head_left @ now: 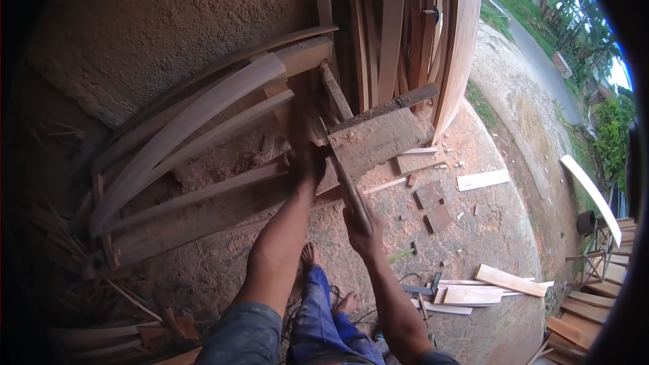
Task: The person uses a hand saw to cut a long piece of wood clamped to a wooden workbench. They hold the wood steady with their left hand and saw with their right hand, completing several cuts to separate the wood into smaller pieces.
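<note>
My right hand (pixel 367 228) is closed round the lower end of a long, narrow brown wooden bar (pixel 349 186). The bar slants up along the near left end of a thick, rough board (pixel 378 140). To its left, my left hand (pixel 307 164) is smeared by motion, and its fingers are hard to make out. A dark brown, blurred piece (pixel 302 111) rises from that hand, its kind unclear. Both hands are over the right end of a long wooden frame or bench (pixel 196 213), and the bar's upper end is partly hidden.
Curved pale timbers (pixel 196 122) lie across the frame by a rough wall (pixel 182 20). Tall planks (pixel 392 27) lean behind. Shavings, offcuts (pixel 473 295), a white board (pixel 483 180) and a green-handled hammer (pixel 403 253) lie on the floor near my bare feet (pixel 346 303).
</note>
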Motion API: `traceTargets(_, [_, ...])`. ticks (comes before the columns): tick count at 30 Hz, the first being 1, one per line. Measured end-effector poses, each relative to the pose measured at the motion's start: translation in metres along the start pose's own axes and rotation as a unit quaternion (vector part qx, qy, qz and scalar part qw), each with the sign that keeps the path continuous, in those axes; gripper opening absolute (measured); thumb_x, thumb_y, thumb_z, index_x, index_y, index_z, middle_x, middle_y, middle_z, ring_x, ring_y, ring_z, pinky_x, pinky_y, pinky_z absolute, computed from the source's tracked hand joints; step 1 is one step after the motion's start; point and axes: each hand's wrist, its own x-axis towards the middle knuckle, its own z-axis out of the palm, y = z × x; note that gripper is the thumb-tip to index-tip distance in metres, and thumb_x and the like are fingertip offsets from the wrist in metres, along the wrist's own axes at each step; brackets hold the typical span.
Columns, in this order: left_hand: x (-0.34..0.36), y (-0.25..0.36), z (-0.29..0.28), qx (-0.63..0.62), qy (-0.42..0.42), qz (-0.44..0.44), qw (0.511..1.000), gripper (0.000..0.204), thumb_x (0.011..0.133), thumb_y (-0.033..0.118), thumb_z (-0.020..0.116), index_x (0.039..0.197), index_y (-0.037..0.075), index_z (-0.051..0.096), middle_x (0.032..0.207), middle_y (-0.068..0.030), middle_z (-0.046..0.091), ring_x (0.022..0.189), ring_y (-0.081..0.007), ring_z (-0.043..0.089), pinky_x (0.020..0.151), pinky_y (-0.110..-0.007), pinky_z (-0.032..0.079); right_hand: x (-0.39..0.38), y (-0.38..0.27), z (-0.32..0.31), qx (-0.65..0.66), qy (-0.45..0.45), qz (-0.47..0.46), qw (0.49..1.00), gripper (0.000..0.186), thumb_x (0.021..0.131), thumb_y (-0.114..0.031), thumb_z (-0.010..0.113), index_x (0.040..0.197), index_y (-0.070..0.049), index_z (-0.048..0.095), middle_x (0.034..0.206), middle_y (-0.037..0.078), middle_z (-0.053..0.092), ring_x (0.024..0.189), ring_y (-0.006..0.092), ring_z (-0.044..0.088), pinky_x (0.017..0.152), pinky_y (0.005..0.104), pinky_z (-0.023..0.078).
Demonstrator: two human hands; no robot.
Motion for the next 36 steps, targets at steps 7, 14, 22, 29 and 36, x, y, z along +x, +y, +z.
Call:
traceTargets(7, [0.003,0.032,-0.046,-0.082,-0.111,-0.043,0.989,0.026,0.087,0.025,0.062,0.113,0.02,0.064,0.111,-0.0099,0.065,0.113,-0.0344,0.058,0.105,-0.054,0.034,-0.113,0.008,-0.062,-0.157,-0.026,-0.042,0.986,0.053,0.09,-0.012,0.067,0.141,-0.017,0.057,0.135,0.015,0.062,0.111,0.0344,0.067,0.084,0.0371,0.056])
traceTargets(14, [-0.004,0.027,-0.029,0.005,-0.049,0.002,0.999,0.016,0.091,0.024,0.058,0.105,0.017,0.064,0.103,-0.0113,0.066,0.1,-0.0321,0.063,0.096,-0.054,0.037,-0.073,0.004,-0.037,-0.108,-0.018,-0.025,0.994,0.052,0.09,-0.01,0.068,0.14,-0.008,0.056,0.127,0.019,0.066,0.096,0.037,0.071,0.079,0.0387,0.056])
traceTargets(22, [-0.007,0.01,-0.039,-0.026,0.01,-0.026,0.999,0.023,0.093,0.03,0.06,0.11,0.018,0.07,0.102,-0.0127,0.069,0.104,-0.0329,0.061,0.101,-0.053,0.036,-0.104,0.009,-0.045,-0.142,0.003,-0.048,0.989,0.051,0.089,-0.014,0.068,0.139,-0.011,0.058,0.118,0.016,0.07,0.097,0.0368,0.069,0.079,0.039,0.055])
traceTargets(29, [-0.006,0.034,-0.052,-0.042,-0.039,-0.008,0.998,0.021,0.093,0.031,0.059,0.103,0.018,0.071,0.1,-0.0111,0.069,0.103,-0.0334,0.061,0.101,-0.053,0.036,-0.083,0.021,-0.037,-0.151,-0.012,0.007,0.989,0.047,0.091,-0.013,0.066,0.137,-0.008,0.06,0.118,0.019,0.069,0.093,0.0302,0.071,0.076,0.0371,0.055])
traceTargets(36, [-0.009,0.012,-0.026,-0.085,0.051,-0.013,0.995,0.021,0.094,0.033,0.06,0.1,0.015,0.069,0.101,-0.0107,0.069,0.1,-0.0364,0.061,0.1,-0.056,0.036,-0.047,0.01,-0.024,-0.051,-0.023,0.011,0.998,0.052,0.089,-0.01,0.069,0.14,-0.006,0.056,0.123,0.019,0.068,0.099,0.0273,0.072,0.084,0.0355,0.055])
